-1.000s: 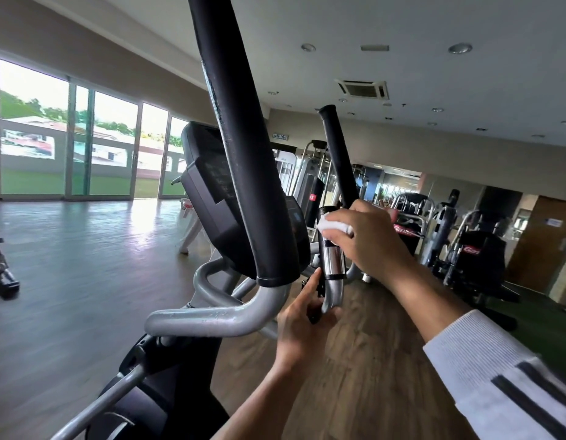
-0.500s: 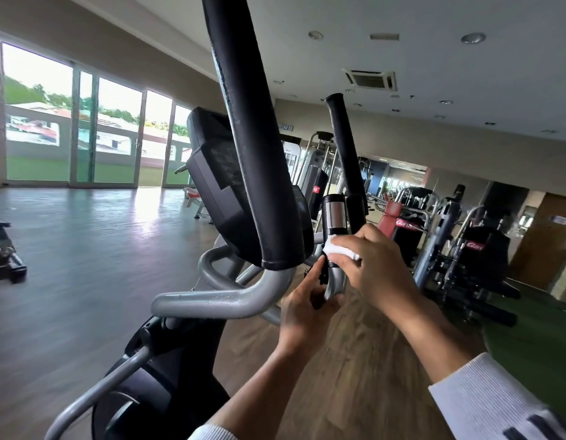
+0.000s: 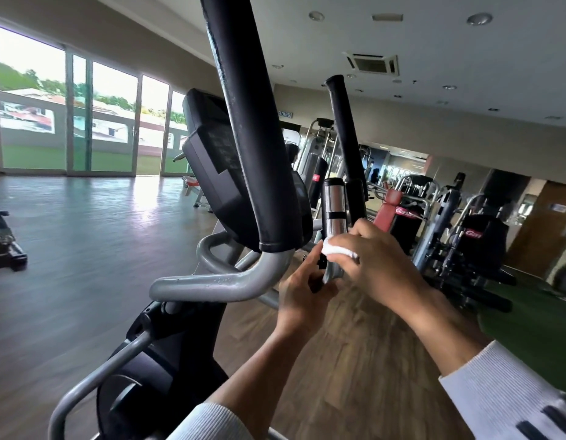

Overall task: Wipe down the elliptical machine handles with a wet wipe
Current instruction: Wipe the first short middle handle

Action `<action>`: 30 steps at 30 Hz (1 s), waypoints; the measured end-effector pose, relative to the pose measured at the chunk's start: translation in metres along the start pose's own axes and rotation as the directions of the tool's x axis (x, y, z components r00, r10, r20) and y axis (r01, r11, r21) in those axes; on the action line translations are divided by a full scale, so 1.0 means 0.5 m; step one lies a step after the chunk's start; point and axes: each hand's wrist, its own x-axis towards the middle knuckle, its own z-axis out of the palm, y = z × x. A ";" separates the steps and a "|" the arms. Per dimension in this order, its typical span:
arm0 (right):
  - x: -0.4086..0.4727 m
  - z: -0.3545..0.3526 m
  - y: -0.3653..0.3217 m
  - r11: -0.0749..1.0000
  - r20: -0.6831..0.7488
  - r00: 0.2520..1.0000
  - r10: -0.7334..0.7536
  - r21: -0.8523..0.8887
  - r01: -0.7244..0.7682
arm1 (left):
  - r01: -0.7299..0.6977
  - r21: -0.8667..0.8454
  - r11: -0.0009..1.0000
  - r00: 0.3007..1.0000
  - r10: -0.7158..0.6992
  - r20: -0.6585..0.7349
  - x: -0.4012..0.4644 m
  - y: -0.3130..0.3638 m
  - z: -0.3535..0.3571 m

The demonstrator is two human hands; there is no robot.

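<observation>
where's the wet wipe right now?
Head view, centre-right: the wet wipe is bunched under the right hand, pressed against the lower part of the chrome sensor grip, just above the left hand.

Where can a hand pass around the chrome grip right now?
Free: above the right hand, the chrome grip is bare, with a narrow gap to the far pole. Crowded: below the wipe, the left hand and the near silver bar close in.
</observation>
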 end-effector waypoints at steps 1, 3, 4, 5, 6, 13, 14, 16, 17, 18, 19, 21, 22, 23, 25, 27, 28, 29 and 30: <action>0.001 -0.002 0.004 1.000 -0.044 0.999 0.019 0.004 -0.019 | 0.002 0.000 1.000 1.000 -0.002 -0.007 0.001 -0.001 0.000; 0.005 0.000 0.005 0.998 -0.114 0.992 0.060 0.001 -0.060 | 0.003 0.003 1.000 1.000 -0.003 -0.014 0.000 -0.002 0.000; 0.006 0.003 0.002 0.998 -0.110 0.992 0.058 -0.002 -0.058 | 0.001 0.000 1.000 1.000 -0.001 -0.014 0.000 -0.001 0.000; 0.008 0.005 -0.002 0.999 -0.084 0.996 0.041 -0.007 -0.041 | 0.001 -0.010 1.000 1.000 -0.001 -0.015 0.000 -0.001 0.000; 0.013 0.003 -0.005 1.000 -0.047 0.999 0.017 -0.016 -0.018 | 0.000 -0.021 1.000 1.000 -0.001 -0.016 0.000 -0.002 0.000; 0.117 -0.042 -0.014 0.996 -0.107 0.994 -0.020 -0.083 0.011 | -0.015 -0.041 0.999 1.000 0.015 0.002 0.005 -0.017 0.005; 0.127 -0.041 -0.018 0.993 -0.064 0.997 -0.053 -0.111 0.046 | -0.012 -0.048 0.999 1.000 0.012 0.009 0.006 -0.018 0.005; 0.148 -0.042 -0.017 0.993 -0.052 0.997 -0.052 -0.107 0.046 | -0.004 -0.055 0.999 1.000 0.005 0.016 0.007 -0.018 0.004; 0.158 -0.046 -0.015 0.997 -0.086 0.996 -0.013 -0.080 0.006 | -0.006 -0.051 0.999 1.000 0.007 0.016 0.007 -0.017 0.004; 0.164 -0.049 -0.014 0.998 -0.119 0.993 0.020 -0.054 -0.026 | -0.006 -0.048 0.999 1.000 0.007 0.015 0.005 -0.015 0.003; 0.167 -0.050 -0.016 0.998 -0.131 0.991 0.033 -0.044 -0.039 | -0.003 -0.048 0.999 1.000 0.004 0.013 0.003 -0.011 0.002; 0.160 -0.047 -0.020 0.998 -0.086 0.996 0.015 -0.064 -0.020 | 0.010 -0.040 0.999 1.000 -0.009 0.017 0.001 -0.005 -0.001; 0.151 -0.047 -0.022 0.998 -0.056 0.998 0.005 -0.069 -0.009 | 0.012 -0.038 0.999 1.000 -0.012 0.019 0.002 -0.005 -0.002; 0.139 -0.047 -0.022 0.998 -0.033 0.999 0.005 -0.066 -0.007 | 0.013 -0.036 0.999 1.000 -0.013 0.019 0.002 -0.004 -0.003; 0.103 -0.043 -0.017 0.998 -0.012 1.000 0.015 -0.061 -0.016 | 0.015 -0.034 0.999 1.000 -0.015 0.018 0.003 -0.005 -0.002; 0.062 -0.033 -0.016 0.996 0.038 0.999 -0.014 -0.088 0.018 | 0.024 -0.027 0.999 1.000 -0.024 0.009 0.003 -0.006 0.000; 0.045 -0.030 -0.018 0.994 0.074 0.997 -0.033 -0.106 0.041 | 0.031 -0.025 0.999 1.000 -0.030 0.006 0.003 -0.008 0.001; 0.036 -0.028 -0.018 0.992 0.097 0.994 -0.044 -0.110 0.054 | 0.037 -0.020 0.999 0.999 -0.037 0.005 0.002 -0.008 0.000; 0.033 -0.029 -0.017 0.994 0.095 0.995 -0.032 -0.098 0.041 | 0.039 -0.012 0.999 0.999 -0.039 0.007 0.002 -0.008 -0.001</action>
